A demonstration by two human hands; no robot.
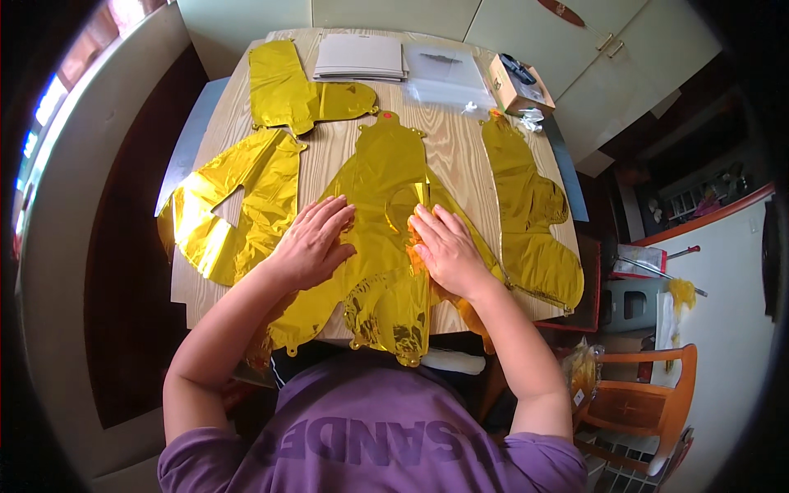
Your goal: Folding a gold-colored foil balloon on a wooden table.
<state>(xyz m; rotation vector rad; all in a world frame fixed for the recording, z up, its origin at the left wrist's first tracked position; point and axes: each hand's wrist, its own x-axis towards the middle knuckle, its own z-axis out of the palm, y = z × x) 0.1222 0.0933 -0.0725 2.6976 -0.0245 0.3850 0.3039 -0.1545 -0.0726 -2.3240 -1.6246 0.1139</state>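
Note:
A flat, uninflated gold foil balloon (374,177) lies in the middle of the wooden table, its lower end hanging over the near edge. A red dot marks its top tab. My left hand (312,245) rests on its left side, fingers stretched out together and thumb apart. On the folded part at its right, my right hand (450,251) lies with fingers extended. Orange reflections show on the foil beside both hands. Neither hand grips anything that I can see.
More flat gold foil pieces lie around: one with an opening (267,181) at left, an angled one (283,86) at far left, a wavy-edged one (526,205) at right. Behind are stacked cardboard sheets (358,57), clear plastic sheets (448,78) and a wooden box (511,92). A chair (637,403) stands lower right.

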